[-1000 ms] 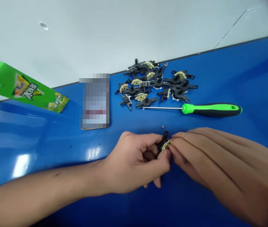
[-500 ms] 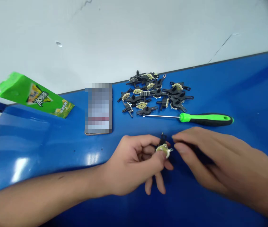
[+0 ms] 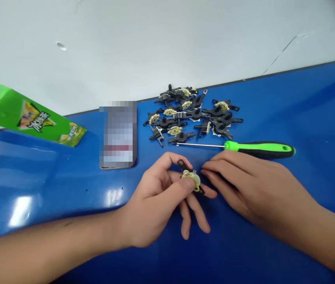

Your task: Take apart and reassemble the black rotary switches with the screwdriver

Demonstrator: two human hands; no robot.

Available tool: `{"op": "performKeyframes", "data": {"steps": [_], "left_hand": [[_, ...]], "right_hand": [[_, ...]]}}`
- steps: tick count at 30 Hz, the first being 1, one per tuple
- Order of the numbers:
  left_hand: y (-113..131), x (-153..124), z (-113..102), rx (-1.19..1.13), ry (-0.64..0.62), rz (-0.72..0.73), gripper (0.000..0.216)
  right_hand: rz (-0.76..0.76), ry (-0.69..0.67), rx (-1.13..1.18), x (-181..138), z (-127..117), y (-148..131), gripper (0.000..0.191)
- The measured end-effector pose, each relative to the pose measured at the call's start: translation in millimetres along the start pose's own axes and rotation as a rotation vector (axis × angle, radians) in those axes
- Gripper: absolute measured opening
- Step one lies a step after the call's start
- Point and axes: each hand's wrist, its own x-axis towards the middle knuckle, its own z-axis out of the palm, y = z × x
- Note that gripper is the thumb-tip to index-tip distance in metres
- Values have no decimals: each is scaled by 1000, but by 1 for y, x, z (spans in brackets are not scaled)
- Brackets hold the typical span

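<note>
My left hand holds a small black plastic part with a brass-coloured disc, pinching it between thumb and fingers. The disc faces up, partly covered by my thumb. My right hand rests on the table just to the right of that part, its fingers apart and holding nothing. Above my hands lies a loose pile of similar black parts with brass discs. A screwdriver with a green and black handle lies beside the pile, just beyond my right hand.
The glossy blue table ends at a back edge against a white wall. A flat rectangular object, its surface pixelated, lies left of the pile. A green drink carton lies at the far left.
My right hand has let go of the part and moved back to the right. The part has turned in my left hand, with its brass disc now facing up.
</note>
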Motion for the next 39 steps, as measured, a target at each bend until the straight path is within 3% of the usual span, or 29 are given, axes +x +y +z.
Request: {"op": "performKeyframes", "data": {"steps": [5, 11, 18, 23, 30, 36, 39], "left_hand": [[4, 2, 0, 2, 30, -56, 18], [1, 3, -1, 56, -23, -81, 20], [2, 1, 1, 114, -6, -99, 27], [0, 1, 1, 127, 5, -83, 25], [0, 1, 2, 136, 12, -67, 26], [-6, 6, -3, 113, -48, -24, 34], [-9, 9, -6, 109, -82, -4, 40]], "right_hand": [[264, 155, 308, 6, -14, -5, 14], [141, 105, 484, 14, -27, -10, 22], [85, -15, 364, -2, -15, -15, 30], [-34, 10, 261, -25, -12, -21, 48], [-156, 56, 57, -10, -27, -22, 36], [-60, 137, -71, -6, -13, -28, 36], [-90, 169, -46, -3, -9, -25, 27]]}}
